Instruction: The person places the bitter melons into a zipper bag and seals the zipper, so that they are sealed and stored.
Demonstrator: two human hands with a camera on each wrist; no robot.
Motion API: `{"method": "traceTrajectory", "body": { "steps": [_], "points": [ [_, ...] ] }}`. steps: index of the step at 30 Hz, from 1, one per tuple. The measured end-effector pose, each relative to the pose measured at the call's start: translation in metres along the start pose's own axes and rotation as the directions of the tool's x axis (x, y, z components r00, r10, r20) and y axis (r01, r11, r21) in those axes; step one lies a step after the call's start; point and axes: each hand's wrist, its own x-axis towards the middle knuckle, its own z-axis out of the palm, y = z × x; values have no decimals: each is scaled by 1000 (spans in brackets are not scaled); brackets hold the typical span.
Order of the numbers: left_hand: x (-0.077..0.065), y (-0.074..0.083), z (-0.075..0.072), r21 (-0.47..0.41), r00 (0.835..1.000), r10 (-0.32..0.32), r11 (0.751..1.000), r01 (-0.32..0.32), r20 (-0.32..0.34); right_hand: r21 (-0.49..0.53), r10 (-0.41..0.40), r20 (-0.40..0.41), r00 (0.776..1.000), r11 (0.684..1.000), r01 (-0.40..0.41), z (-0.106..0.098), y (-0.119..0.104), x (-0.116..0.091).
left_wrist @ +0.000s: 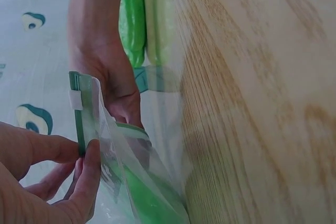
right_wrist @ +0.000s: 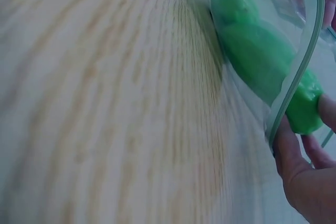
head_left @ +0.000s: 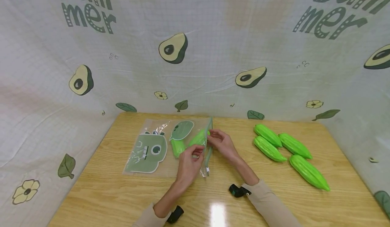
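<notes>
A clear zip bag [head_left: 146,166] with a green monster print lies on the table, its mouth toward the right. My left hand [head_left: 189,162] pinches the green-edged rim of the mouth between thumb and finger, below the white slider [left_wrist: 75,99] in the left wrist view. At the opening, my right hand [head_left: 223,145] grips the end of a ridged green gourd [right_wrist: 257,56]. Most of that gourd is inside the bag; its held end sticks out past the rim. Another green gourd [head_left: 178,148] lies deeper in the bag, partly covered by the print.
Several more green gourds [head_left: 309,172] lie in a loose group on the right of the wooden table [head_left: 100,193]. A white cloth [head_left: 207,58] printed with avocados hangs behind the table and at its sides.
</notes>
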Motion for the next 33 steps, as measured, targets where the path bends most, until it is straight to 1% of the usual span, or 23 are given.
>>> {"method": "traceTrajectory", "body": {
  "steps": [2, 7, 16, 22, 25, 33],
  "points": [
    [0, 0, 0, 1, 1000, 2, 1000, -2, -1, -23, 4, 6, 1000, 1000, -4, 0, 1, 0],
    [0, 2, -1, 11, 1000, 3, 1000, -3, -5, -93, -16, 15, 1000, 996, 17, 3, 3, 2],
    [-1, 1, -1, -5, 1000, 17, 1000, -17, 4, -167, -52, 81, 995, 984, 65, 4, -1, 3],
    [-1, -1, 1, -5, 999, 32, 999, -32, -3, -184, -66, 140, 988, 979, 91, 3, -4, 4],
    [-1, -2, 1, -2, 1000, 29, 1000, -29, -3, -191, -67, 161, 985, 977, 98, 3, -4, 5],
    [-2, 0, 1, 7, 1000, 28, 1000, -28, -4, -234, -90, 199, 976, 963, 137, 5, -4, 9]
  ]
}}
